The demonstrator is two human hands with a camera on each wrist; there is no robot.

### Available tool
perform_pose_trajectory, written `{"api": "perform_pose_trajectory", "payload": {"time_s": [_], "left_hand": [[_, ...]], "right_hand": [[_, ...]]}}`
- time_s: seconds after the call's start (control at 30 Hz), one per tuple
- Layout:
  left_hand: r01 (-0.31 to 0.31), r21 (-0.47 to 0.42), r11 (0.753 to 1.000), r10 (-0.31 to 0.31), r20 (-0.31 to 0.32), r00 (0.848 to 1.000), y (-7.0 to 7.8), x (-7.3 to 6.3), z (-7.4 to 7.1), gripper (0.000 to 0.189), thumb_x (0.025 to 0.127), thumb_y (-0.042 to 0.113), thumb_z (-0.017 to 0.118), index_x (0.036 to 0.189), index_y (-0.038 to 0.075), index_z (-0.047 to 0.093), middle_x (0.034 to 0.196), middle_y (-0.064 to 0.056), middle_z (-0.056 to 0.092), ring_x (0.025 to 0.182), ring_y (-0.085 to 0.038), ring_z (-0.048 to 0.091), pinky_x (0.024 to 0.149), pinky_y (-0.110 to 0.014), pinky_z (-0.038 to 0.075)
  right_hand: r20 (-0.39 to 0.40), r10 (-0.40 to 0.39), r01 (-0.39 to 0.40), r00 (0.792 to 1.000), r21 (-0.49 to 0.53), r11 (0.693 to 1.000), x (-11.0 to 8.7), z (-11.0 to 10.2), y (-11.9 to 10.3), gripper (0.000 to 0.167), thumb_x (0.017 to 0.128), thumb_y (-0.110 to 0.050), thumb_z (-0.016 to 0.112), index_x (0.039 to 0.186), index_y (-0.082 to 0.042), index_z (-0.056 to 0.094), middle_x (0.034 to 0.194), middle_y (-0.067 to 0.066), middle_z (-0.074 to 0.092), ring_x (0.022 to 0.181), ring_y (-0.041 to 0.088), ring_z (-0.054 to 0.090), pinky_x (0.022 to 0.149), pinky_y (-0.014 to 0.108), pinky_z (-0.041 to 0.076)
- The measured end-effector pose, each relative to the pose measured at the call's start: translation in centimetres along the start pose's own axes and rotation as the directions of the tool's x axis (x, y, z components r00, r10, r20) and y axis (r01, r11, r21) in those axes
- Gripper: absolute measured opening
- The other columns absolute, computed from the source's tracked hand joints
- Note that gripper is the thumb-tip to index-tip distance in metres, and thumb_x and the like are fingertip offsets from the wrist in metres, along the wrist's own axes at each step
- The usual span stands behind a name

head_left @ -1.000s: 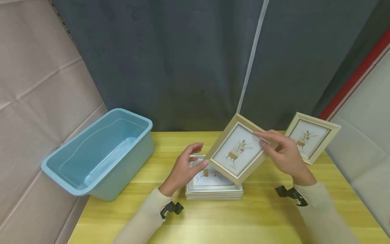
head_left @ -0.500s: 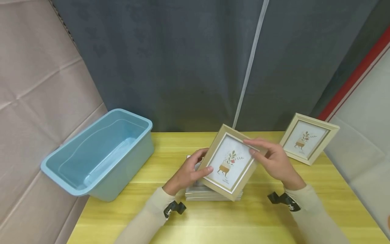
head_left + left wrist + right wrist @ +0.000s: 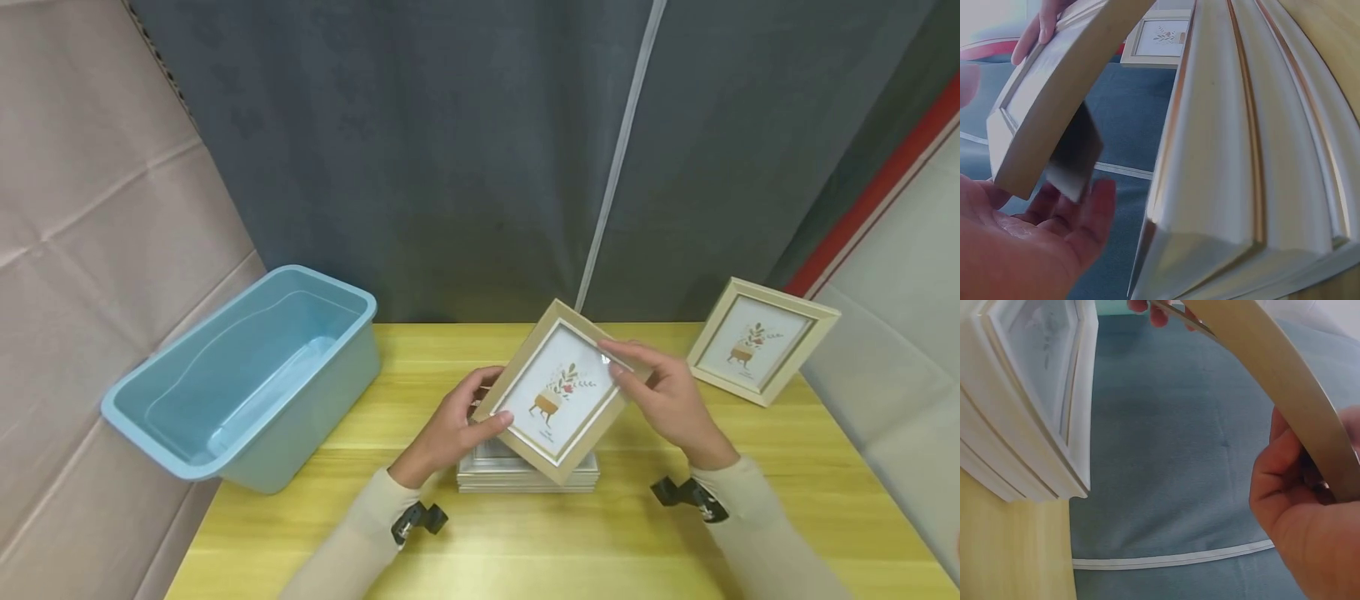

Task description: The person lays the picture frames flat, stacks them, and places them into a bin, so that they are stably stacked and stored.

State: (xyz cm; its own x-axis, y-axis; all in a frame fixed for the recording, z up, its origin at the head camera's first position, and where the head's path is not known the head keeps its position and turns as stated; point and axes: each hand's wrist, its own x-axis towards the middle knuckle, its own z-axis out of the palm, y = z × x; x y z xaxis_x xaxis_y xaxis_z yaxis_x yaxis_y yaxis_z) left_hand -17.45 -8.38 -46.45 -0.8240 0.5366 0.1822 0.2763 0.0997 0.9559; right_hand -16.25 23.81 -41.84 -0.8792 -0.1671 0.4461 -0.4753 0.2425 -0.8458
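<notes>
A beige picture frame (image 3: 564,396), with a plant-in-pot print under its glass, is held up tilted over a stack of silver frames (image 3: 525,479). My left hand (image 3: 455,427) grips its lower left edge, thumb on the front. My right hand (image 3: 672,402) pinches the upper right side between thumb and fingers. Behind the frame, the left wrist view shows a dark back stand (image 3: 1079,153) swung out from it, with left fingertips (image 3: 1105,194) beside it. From the right wrist, the beige side edge (image 3: 1279,369) runs between both hands.
A matching beige frame (image 3: 756,342) stands leaning back at the table's right rear. At left is a deep blue plastic bin (image 3: 330,392). The yellow wooden table (image 3: 637,550) ends at a dark grey curtain (image 3: 420,167).
The held frame has come down and left over the stack. My left hand has closed on its lower left edge, while the right hand keeps its pinch and has moved left.
</notes>
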Motion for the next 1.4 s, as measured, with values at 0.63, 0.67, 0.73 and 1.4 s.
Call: {"api": "perform_pose_trajectory", "payload": {"time_s": [0.63,0.67,0.73,1.4], "left_hand": [[-0.026,-0.054,0.998,0.016,-0.187,0.982,-0.6,-1.7,0.8,0.079,0.095,0.012,0.077,0.163,0.026,0.039,0.154,-0.011,0.048,0.117,-0.028,0.061,0.093,-0.032,0.061],[-0.034,-0.062,0.997,0.021,-0.199,0.98,-0.7,-1.7,0.9,0.081,0.095,0.011,0.077,0.164,0.025,0.038,0.155,-0.012,0.048,0.118,-0.028,0.061,0.093,-0.031,0.06],[-0.048,-0.077,0.996,0.03,-0.221,0.975,-0.9,-1.8,1.0,0.083,0.094,0.008,0.078,0.165,0.023,0.037,0.157,-0.014,0.046,0.12,-0.029,0.06,0.092,-0.03,0.06],[0.05,-0.204,0.978,-0.095,-0.217,0.971,-0.7,-2.7,2.4,0.104,0.088,-0.001,0.082,0.169,0.029,0.024,0.149,-0.02,0.042,0.112,-0.027,0.063,0.087,-0.028,0.062]], "right_hand": [[-0.151,0.188,-0.18,0.97,0.064,0.982,-1.0,1.8,1.4,0.037,0.103,-0.002,0.064,0.14,0.002,0.064,0.145,-0.015,0.064,0.096,0.001,0.071,0.055,0.017,0.052],[-0.159,0.197,-0.189,0.967,0.065,0.98,-1.0,2.0,1.5,0.037,0.104,-0.003,0.064,0.141,0.001,0.064,0.146,-0.012,0.064,0.099,0.001,0.071,0.058,0.017,0.054],[-0.169,0.214,-0.205,0.962,0.068,0.976,-1.1,2.2,1.7,0.038,0.104,-0.004,0.064,0.142,0.001,0.064,0.15,-0.005,0.063,0.1,0.0,0.072,0.058,0.017,0.054],[-0.275,0.342,-0.307,0.899,0.162,0.938,-2.2,4.6,1.9,0.04,0.105,-0.005,0.063,0.145,-0.005,0.063,0.155,0.016,0.057,0.076,0.003,0.072,0.062,0.019,0.059]]}}
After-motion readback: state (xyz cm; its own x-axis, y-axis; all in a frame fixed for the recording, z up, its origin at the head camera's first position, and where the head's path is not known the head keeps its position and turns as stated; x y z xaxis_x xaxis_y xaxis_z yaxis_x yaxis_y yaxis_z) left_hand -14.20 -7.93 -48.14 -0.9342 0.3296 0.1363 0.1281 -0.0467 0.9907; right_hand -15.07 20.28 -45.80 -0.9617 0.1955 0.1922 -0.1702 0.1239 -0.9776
